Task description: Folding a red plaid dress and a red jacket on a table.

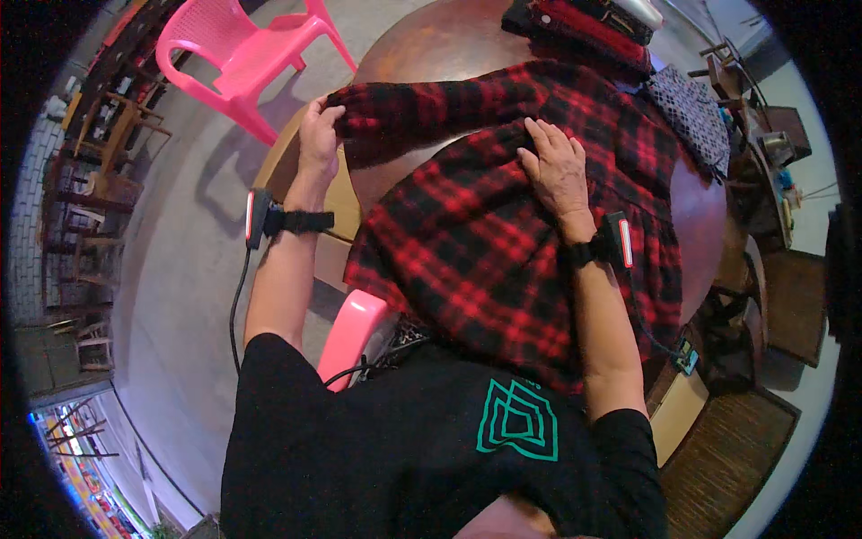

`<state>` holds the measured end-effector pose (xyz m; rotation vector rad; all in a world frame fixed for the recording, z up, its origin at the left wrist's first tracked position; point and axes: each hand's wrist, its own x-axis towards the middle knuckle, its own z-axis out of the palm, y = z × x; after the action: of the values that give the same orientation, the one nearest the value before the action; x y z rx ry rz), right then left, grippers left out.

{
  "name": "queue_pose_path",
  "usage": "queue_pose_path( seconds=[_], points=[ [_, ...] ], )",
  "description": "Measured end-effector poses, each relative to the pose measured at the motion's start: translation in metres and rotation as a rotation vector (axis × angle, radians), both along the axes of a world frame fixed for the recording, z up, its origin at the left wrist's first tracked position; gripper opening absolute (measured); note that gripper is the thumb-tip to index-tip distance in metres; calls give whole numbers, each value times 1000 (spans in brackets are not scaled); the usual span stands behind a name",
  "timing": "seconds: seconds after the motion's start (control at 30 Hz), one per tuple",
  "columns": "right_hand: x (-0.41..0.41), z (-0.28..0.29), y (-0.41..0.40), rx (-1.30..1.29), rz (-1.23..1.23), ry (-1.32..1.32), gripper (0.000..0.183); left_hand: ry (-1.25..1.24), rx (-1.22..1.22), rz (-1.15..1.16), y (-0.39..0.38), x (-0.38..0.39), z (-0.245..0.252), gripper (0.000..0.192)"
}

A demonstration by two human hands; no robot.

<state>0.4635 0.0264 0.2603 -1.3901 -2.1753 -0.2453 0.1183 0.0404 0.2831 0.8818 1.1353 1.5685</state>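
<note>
A red and black plaid dress (471, 222) lies spread over the round wooden table (431, 44). One long sleeve (431, 111) stretches out to the left, and its cuff end is pinched between the thumb and fingers of my left hand (320, 138). My right hand (559, 168) lies palm down on the dress body, just below where the sleeve joins, with fingers slightly spread. Gathers run along the waist seam at the right. The lower part of the dress drapes over the table's near edge towards my lap. Each wrist wears a black strap with a small device.
Folded dark and red clothes (586, 30) are stacked at the table's far side. A patterned cloth (690, 118) hangs over the right edge. A pink plastic chair (236, 60) stands at the far left; a pink armrest (353, 330) is beside me. Dark wooden furniture (734, 418) crowds the right.
</note>
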Motion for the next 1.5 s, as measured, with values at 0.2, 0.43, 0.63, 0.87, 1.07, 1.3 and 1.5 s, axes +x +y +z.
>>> queue_pose_path(
  seconds=[0.2, 0.43, 0.63, 0.87, 1.07, 1.3, 1.5],
  points=[
    [-2, 4, 1, -84, 53, 71, 48, 209, -121, 44, 48, -20, 0, 36],
    [1, 1, 1, -30, 38, 53, 45, 142, -521, -65, 59, -20, 20, 35],
    [-9, 4, 1, -30, 69, 85, 44, 715, -374, 15, 82, -57, -1, 28],
    [2, 30, 13, -178, 128, 108, 32, 535, -286, 52, 37, -38, -34, 41],
    [-14, 64, 92, -169, 182, 94, 22, 567, -228, 28, 27, -27, -26, 42],
    [-50, 20, 166, -190, 258, 118, 21, 373, -227, -5, 18, -18, -17, 39],
    [-76, 17, 194, -297, 328, -168, 17, 376, -120, 25, 26, -34, -32, 35]
  ],
)
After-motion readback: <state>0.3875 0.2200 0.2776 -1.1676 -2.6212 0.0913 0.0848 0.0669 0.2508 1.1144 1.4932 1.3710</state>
